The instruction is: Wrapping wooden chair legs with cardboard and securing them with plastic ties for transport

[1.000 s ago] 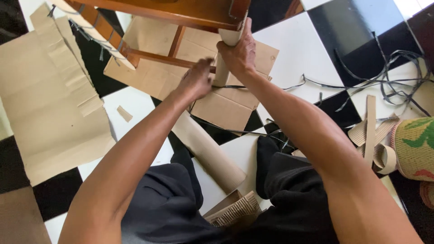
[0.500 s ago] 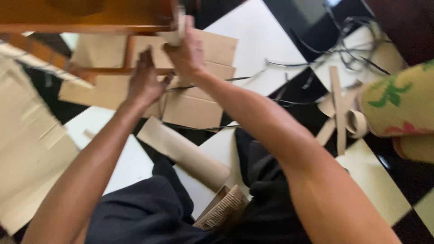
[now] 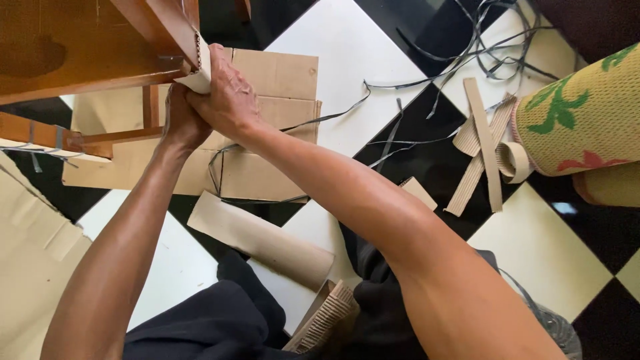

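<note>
A brown wooden chair point(image 3: 73, 47) fills the upper left, one leg point(image 3: 165, 30) slanting down toward me. A strip of corrugated cardboard point(image 3: 200, 70) is wrapped around that leg. My right hand point(image 3: 227, 97) is closed over the wrap from the right. My left hand point(image 3: 177, 117) presses against it from the left, partly hidden behind the right hand, and both hands touch each other. A thin dark strap point(image 3: 220, 160) loops on the cardboard just below my hands.
Flat cardboard sheets point(image 3: 267, 133) lie on the black and white tiled floor under the chair. A cardboard roll point(image 3: 260, 240) lies by my knees, corrugated strips point(image 3: 483, 147) and black straps point(image 3: 480, 47) to the right, a woven mat roll point(image 3: 587, 113) at far right.
The view has shifted, so the chair now sits larger at upper left. My left hand has closed in from an open reach onto the wrapped leg beside my right hand.
</note>
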